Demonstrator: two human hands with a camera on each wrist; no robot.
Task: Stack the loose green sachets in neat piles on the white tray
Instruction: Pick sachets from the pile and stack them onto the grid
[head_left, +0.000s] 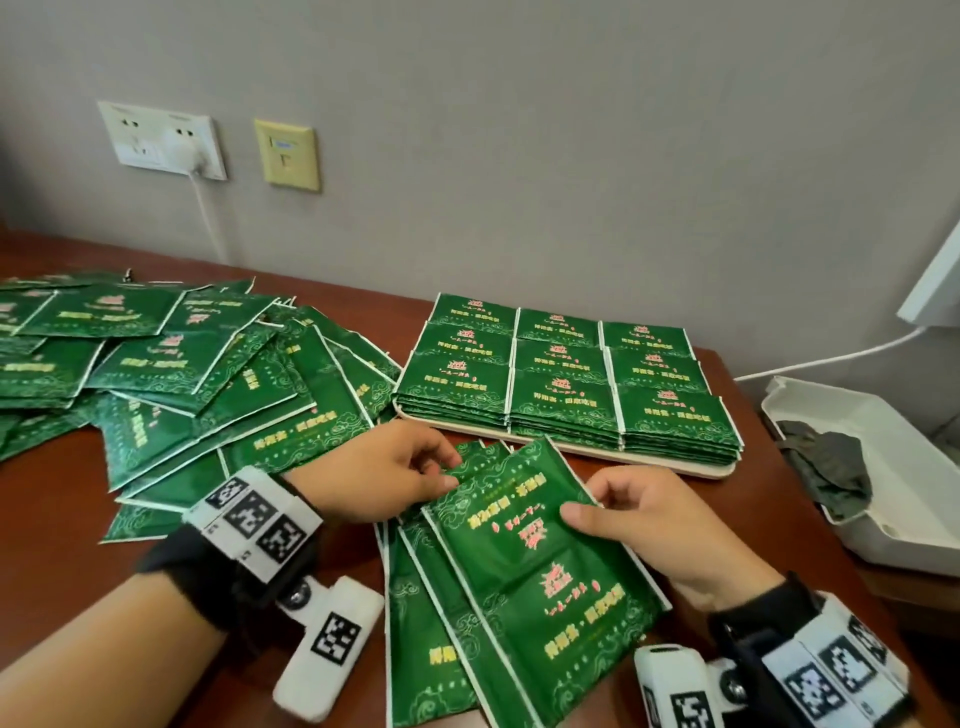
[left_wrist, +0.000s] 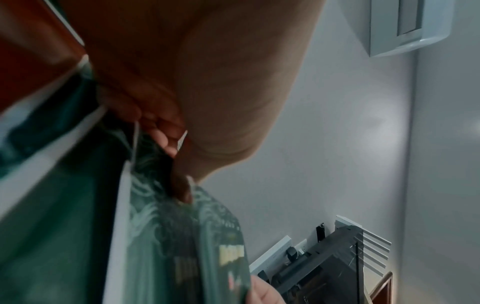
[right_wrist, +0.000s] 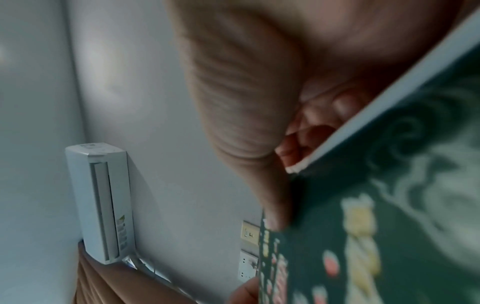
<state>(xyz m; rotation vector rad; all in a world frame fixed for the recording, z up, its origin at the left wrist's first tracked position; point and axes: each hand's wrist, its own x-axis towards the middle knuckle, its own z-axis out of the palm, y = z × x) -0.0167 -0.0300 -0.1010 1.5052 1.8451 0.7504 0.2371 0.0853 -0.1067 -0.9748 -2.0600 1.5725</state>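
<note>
A fanned bunch of green sachets (head_left: 519, 561) is held over the near table edge between both hands. My left hand (head_left: 400, 467) pinches the bunch at its upper left corner; the left wrist view shows the fingers (left_wrist: 166, 142) closed on sachet edges (left_wrist: 182, 236). My right hand (head_left: 623, 514) grips the right side, thumb on top; close up, that thumb (right_wrist: 246, 123) presses a sachet (right_wrist: 389, 205). The white tray (head_left: 691, 467) behind them carries neat piles of sachets (head_left: 561, 384) in a three-by-three grid. A big loose heap of sachets (head_left: 182, 374) covers the table on the left.
The brown wooden table (head_left: 62, 519) meets a grey wall with sockets (head_left: 166, 140) and a plugged-in white cable. A white lidded box (head_left: 893, 499) holding dark cloth sits at the right. A white device (head_left: 935, 286) hangs at the far right edge.
</note>
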